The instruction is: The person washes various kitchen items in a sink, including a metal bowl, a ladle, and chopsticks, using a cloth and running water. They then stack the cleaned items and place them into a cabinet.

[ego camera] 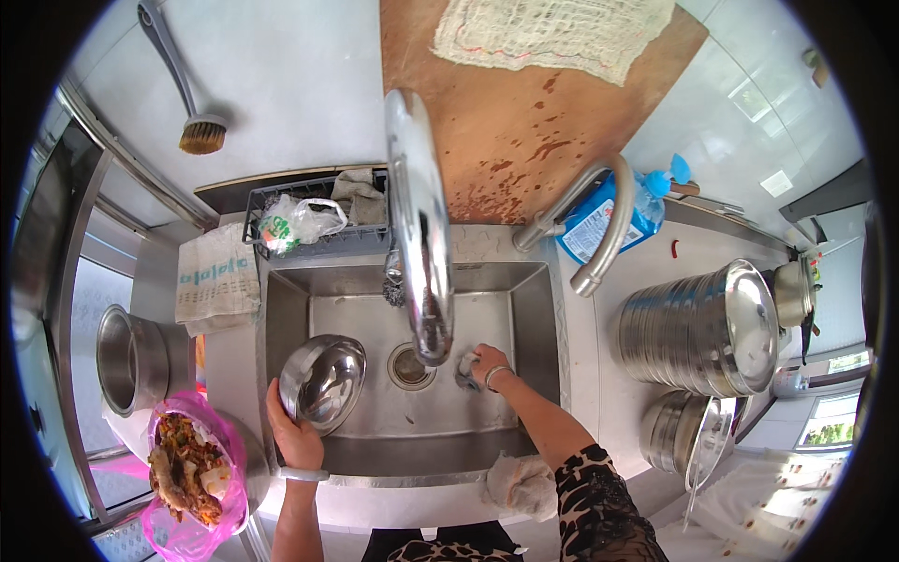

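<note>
My left hand (296,433) grips a shiny stainless steel bowl (329,379) by its side, tilted over the left part of the steel sink (393,456). In my right hand (489,365) is a wet grey cloth (466,372), bunched up low in the right half of the basin. Between the two hands lies the round drain (411,367) with its strainer. A chrome faucet (420,211) arches over the sink from the back, its end above the drain. A steel wool scrubber (393,291) sits at the basin's back edge, partly hidden by the faucet.
Stacked steel bowls (692,330) stand on the right counter near a curved metal spout (611,232) and a blue soap bottle (611,218). A grey rack (319,242) holds a plastic bag and cloth. Food scraps (186,471) fill a pink-lined bin at left. A rag (521,485) drapes the front rim.
</note>
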`<state>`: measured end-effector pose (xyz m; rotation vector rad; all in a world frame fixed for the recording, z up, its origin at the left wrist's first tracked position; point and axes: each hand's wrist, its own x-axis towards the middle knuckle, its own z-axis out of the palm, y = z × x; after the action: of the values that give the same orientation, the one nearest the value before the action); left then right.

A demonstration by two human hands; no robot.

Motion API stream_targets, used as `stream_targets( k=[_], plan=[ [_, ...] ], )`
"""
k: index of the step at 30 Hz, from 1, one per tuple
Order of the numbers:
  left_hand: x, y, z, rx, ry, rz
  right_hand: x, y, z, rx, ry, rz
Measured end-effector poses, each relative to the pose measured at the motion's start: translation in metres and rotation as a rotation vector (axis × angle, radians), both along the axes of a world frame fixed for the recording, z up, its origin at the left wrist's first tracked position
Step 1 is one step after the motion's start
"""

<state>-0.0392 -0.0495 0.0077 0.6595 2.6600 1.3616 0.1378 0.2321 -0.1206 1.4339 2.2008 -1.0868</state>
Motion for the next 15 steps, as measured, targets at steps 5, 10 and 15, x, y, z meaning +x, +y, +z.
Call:
stream_targets(
  k=[5, 10, 15],
  plan=[
    [0.023, 0.02, 0.003, -0.071, 0.013, -0.131, 0.033, -0.001, -0.036, 0.123, -0.324, 0.585],
    [0.051, 0.04, 0.014, -0.178, 0.087, -0.345, 0.026, -0.048, 0.024, 0.068, -0.013, 0.575],
    [0.083, 0.045, 0.048, -0.2, 0.244, -0.689, 0.057, -0.057, 0.13, 0.235, -0.102, 0.301]
  ],
)
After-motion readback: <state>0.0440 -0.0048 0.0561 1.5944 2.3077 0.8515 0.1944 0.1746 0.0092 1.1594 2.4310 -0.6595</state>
